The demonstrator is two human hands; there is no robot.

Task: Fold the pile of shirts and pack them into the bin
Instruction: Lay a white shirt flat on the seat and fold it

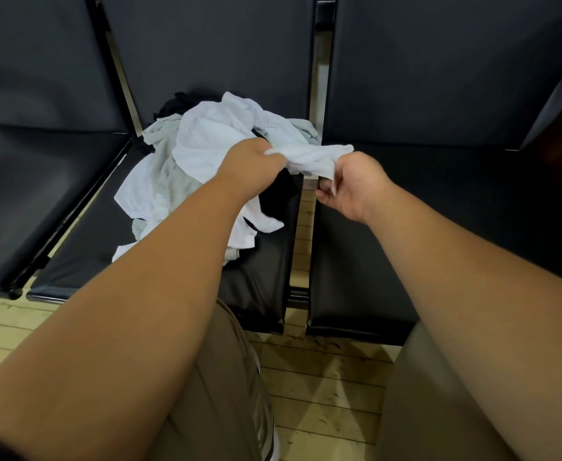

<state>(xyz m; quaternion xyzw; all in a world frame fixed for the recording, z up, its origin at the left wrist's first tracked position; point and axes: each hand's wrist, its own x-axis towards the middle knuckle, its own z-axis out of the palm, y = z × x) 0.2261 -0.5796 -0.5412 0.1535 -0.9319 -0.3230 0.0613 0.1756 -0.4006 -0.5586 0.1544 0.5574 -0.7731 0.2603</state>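
Observation:
A pile of shirts (pixel 179 174), mostly white and pale grey with some black cloth in it, lies rumpled on the middle black seat (pixel 259 277). The top white shirt (pixel 309 156) is lifted at one edge and stretched between both hands. My left hand (pixel 253 168) grips that edge at the pile's right side. A short way to the right, my right hand (pixel 349 184) pinches the same edge over the gap between two seats. No bin is in view.
Black padded seats stand in a row: one at the left (pixel 40 201), one at the right (pixel 439 234), with dark backrests (pixel 206 44) behind. Pale wooden floor (pixel 323 377) lies below. My knees in tan trousers (pixel 226 377) fill the lower frame.

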